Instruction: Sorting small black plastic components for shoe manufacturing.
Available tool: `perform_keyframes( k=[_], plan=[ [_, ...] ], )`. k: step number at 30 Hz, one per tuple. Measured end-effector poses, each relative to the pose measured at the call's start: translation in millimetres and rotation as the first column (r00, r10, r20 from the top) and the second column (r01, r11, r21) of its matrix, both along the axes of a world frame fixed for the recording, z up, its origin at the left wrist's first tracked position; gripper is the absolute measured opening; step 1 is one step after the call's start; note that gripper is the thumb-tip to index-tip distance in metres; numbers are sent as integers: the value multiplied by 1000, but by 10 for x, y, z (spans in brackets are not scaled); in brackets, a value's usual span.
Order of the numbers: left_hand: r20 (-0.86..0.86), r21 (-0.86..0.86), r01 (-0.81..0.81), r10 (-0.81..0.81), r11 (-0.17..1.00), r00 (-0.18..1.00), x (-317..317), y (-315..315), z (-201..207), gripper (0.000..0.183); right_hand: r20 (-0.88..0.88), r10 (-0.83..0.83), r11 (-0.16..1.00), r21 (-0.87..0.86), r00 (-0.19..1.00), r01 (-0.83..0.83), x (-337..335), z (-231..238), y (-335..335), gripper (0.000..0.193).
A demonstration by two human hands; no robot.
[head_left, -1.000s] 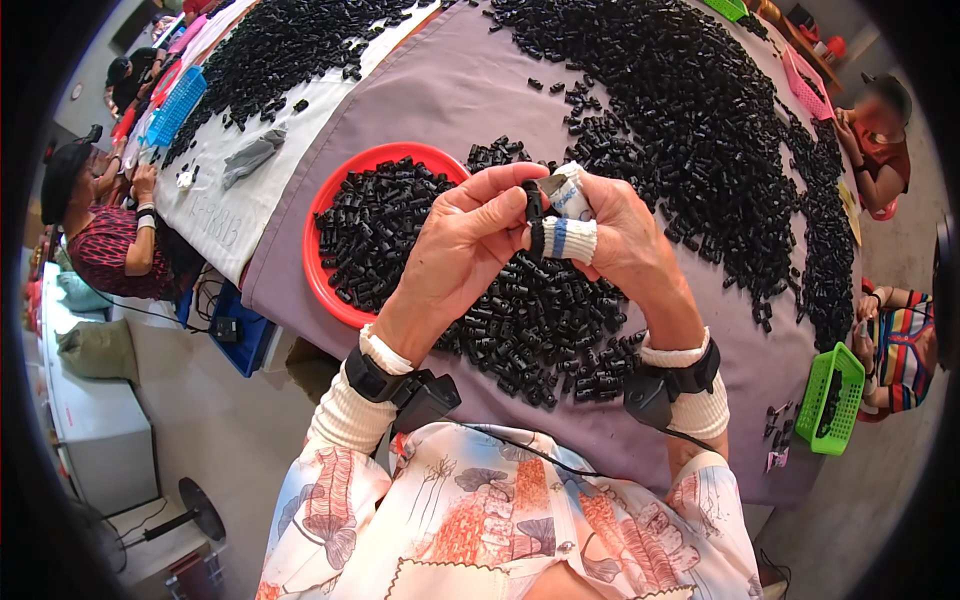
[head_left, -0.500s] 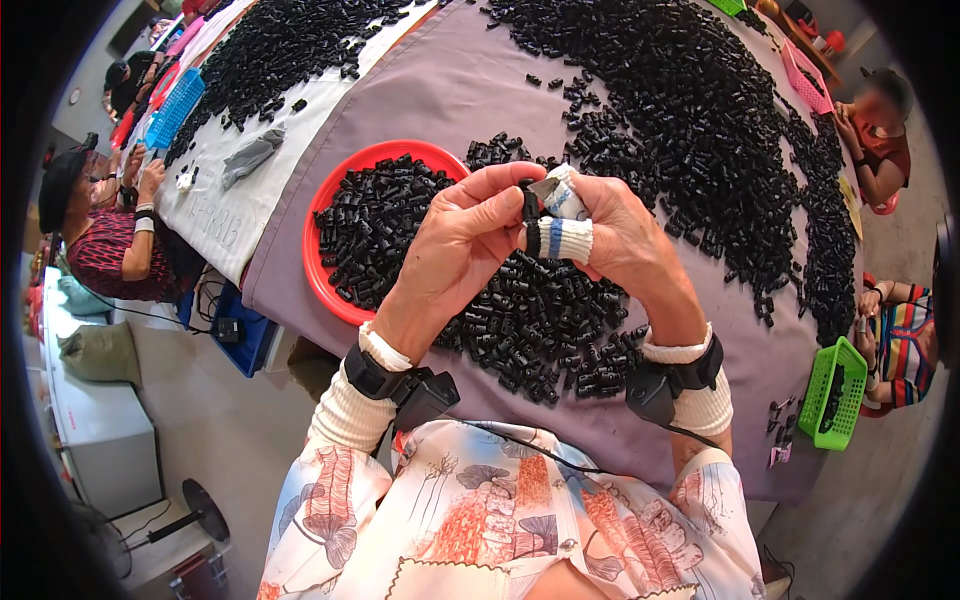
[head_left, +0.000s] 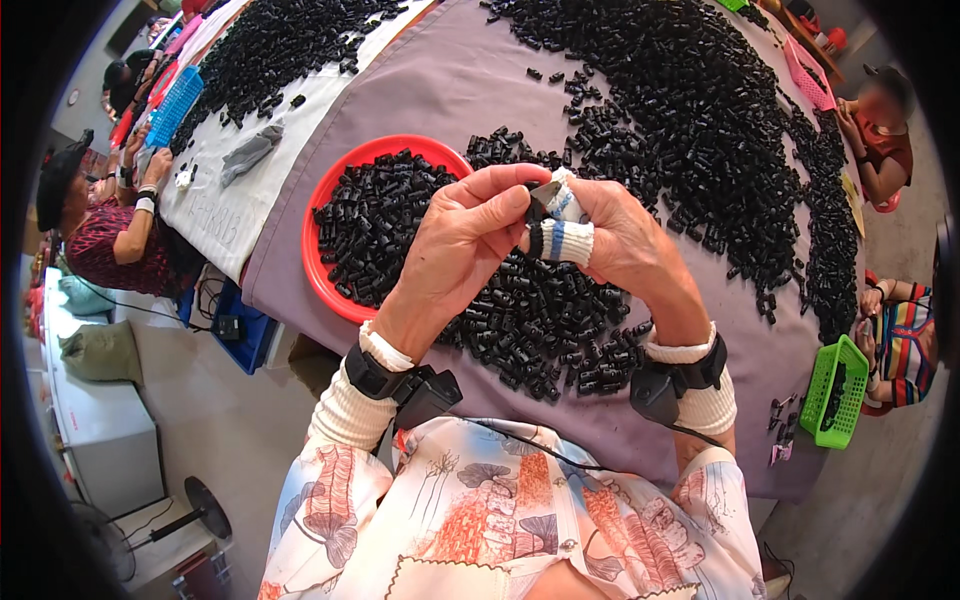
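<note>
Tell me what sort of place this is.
Likely a small workshop for hand sorting or assembly: a long cloth-covered table heaped with small black parts, a red bowl of them, and other people seated alongside with baskets.

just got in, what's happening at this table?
A person sits at a purple-covered table heaped with small black plastic pieces. Both hands are raised together above the pile: the left hand and the right hand, its fingers wrapped in white tape, pinch one small black piece between them. A red bowl full of the same pieces sits at the left. Other people work around the table, and a green basket sits at the right edge.
</note>
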State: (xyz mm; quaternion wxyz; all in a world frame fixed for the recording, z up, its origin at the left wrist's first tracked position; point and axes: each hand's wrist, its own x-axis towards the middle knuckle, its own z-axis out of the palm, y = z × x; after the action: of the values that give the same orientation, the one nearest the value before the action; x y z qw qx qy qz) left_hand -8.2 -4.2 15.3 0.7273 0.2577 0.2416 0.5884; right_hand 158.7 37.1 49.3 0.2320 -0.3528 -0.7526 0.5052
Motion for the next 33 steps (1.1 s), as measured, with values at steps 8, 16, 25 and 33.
perform_keyframes(
  k=[8, 16, 25, 33],
  plan=[
    [8, -30, -27, 28, 999, 1000, 23, -9, 33, 22, -69, 3, 1000, 26, 998, -1, -35, 2, -16, 38],
    [53, -10, 3, -2, 1000, 999, 27, -22, 54, 23, -4, -49, 998, -33, 999, 49, -31, 72, -15, 39],
    [33, -22, -4, 5, 1000, 999, 25, -24, 44, 22, -40, -10, 998, 56, 999, 12, -19, -51, 0, 37],
    [-14, -60, -51, 50, 997, 999, 60, -60, 46, 21, -62, 5, 992, 129, 998, 3, -54, -94, -23, 37]
  ],
)
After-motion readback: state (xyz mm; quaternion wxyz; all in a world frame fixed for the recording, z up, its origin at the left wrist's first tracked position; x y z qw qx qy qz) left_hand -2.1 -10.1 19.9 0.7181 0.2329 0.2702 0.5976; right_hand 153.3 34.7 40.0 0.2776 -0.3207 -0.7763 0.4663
